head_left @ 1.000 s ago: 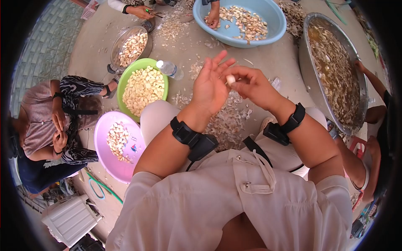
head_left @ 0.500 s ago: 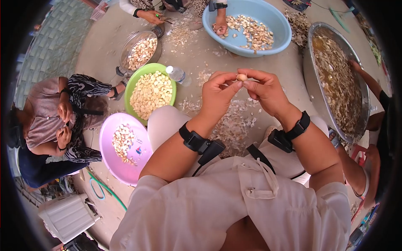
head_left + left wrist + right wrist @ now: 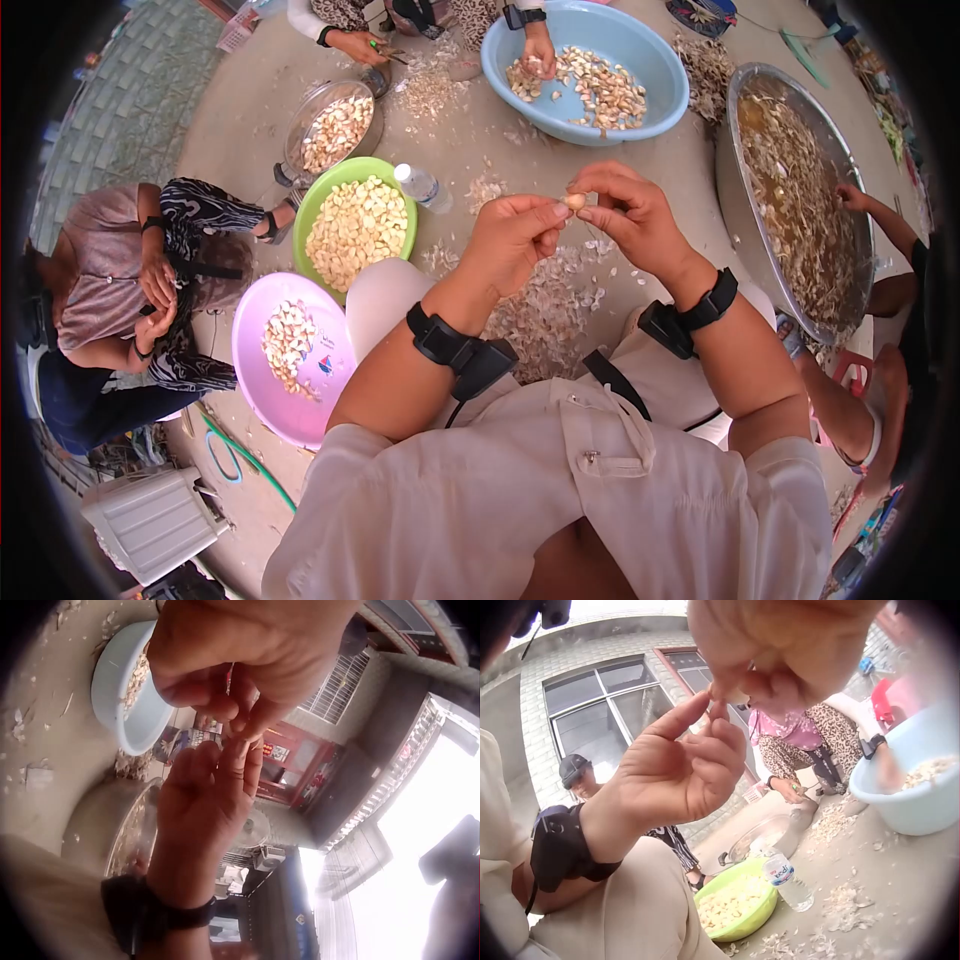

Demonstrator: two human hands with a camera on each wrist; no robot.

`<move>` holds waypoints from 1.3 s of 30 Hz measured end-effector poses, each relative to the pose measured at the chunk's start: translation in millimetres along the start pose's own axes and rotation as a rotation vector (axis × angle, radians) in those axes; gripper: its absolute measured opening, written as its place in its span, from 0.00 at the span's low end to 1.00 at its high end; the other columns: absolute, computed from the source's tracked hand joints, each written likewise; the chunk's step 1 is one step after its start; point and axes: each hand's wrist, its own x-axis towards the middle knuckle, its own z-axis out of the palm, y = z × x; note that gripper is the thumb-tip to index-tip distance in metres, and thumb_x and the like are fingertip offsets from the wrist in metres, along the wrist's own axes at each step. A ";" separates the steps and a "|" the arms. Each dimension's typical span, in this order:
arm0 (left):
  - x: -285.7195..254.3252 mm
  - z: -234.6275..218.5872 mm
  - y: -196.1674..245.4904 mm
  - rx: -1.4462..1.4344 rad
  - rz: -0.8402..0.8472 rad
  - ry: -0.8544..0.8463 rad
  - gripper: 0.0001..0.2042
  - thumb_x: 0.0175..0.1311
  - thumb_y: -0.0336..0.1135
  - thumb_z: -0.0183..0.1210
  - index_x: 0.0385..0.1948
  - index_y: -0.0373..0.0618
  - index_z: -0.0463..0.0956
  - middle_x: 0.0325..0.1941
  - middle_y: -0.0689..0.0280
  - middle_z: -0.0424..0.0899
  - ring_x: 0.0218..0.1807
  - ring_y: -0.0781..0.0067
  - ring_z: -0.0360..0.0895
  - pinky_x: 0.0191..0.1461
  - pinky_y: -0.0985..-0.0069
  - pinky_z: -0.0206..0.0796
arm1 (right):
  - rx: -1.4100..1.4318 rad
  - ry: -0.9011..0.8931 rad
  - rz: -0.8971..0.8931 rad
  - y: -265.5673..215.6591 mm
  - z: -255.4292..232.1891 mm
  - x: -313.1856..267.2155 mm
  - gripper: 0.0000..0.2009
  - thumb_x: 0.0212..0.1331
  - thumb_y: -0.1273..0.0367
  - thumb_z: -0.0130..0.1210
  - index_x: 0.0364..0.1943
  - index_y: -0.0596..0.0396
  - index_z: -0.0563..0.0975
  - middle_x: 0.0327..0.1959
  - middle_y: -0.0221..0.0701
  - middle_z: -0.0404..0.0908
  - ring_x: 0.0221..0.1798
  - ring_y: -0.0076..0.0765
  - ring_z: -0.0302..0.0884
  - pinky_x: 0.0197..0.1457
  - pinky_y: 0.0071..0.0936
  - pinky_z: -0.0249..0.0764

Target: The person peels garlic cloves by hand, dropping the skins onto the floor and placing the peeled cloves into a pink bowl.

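A garlic clove [image 3: 574, 201] sits between both hands, in front of the body and over the floor. My left hand [image 3: 512, 240] pinches it with thumb and forefinger, the other fingers curled in. From the other side, my right hand [image 3: 640, 222] holds it between thumb and fingers. The fingertips of the two hands meet at the clove in both wrist views, where fingers mostly hide it. Below the hands lies a heap of loose garlic skins [image 3: 548, 310].
Pale cloves fill a green basin [image 3: 409, 215]; a pink basin [image 3: 258, 385] and a blue basin [image 3: 600, 134] hold more. A water bottle [image 3: 422, 187] stands by the green one. At right is a large metal tub [image 3: 732, 160] of skins in liquid. Other people sit around.
A second ago the left hand was spread open with the clove in the right fingers. The left hand then came to the clove, and both hands now pinch it.
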 end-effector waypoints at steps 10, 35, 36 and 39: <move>5.2 -11.8 2.1 -0.194 -0.176 -0.080 0.02 0.53 0.26 0.56 0.27 0.40 0.74 0.22 0.69 0.72 0.21 0.84 0.66 0.23 0.86 0.59 | -0.158 -0.034 -0.144 -0.5 2.7 4.2 0.11 0.46 0.80 0.56 0.36 0.55 0.76 0.38 0.30 0.73 0.29 0.21 0.70 0.29 0.16 0.66; 12.3 -4.8 -3.8 0.328 0.127 0.039 0.05 0.54 0.32 0.57 0.26 0.39 0.74 0.20 0.71 0.71 0.22 0.84 0.64 0.26 0.86 0.56 | 0.386 0.115 0.380 11.4 12.0 -1.6 0.10 0.57 0.72 0.51 0.41 0.61 0.75 0.25 0.26 0.75 0.21 0.17 0.67 0.23 0.13 0.63; 11.2 -1.3 -5.2 0.357 0.136 0.098 0.05 0.54 0.31 0.58 0.27 0.39 0.75 0.20 0.71 0.72 0.22 0.84 0.65 0.26 0.86 0.56 | 0.279 0.121 0.307 8.8 12.7 -2.6 0.09 0.57 0.72 0.51 0.40 0.61 0.76 0.25 0.27 0.75 0.22 0.19 0.68 0.24 0.14 0.64; 12.5 -2.8 -12.6 0.207 0.171 0.064 0.05 0.53 0.27 0.59 0.31 0.38 0.75 0.23 0.70 0.75 0.23 0.84 0.68 0.26 0.86 0.59 | -0.012 0.120 0.096 4.8 13.5 -2.5 0.08 0.55 0.74 0.51 0.37 0.61 0.77 0.27 0.30 0.76 0.25 0.24 0.71 0.28 0.19 0.67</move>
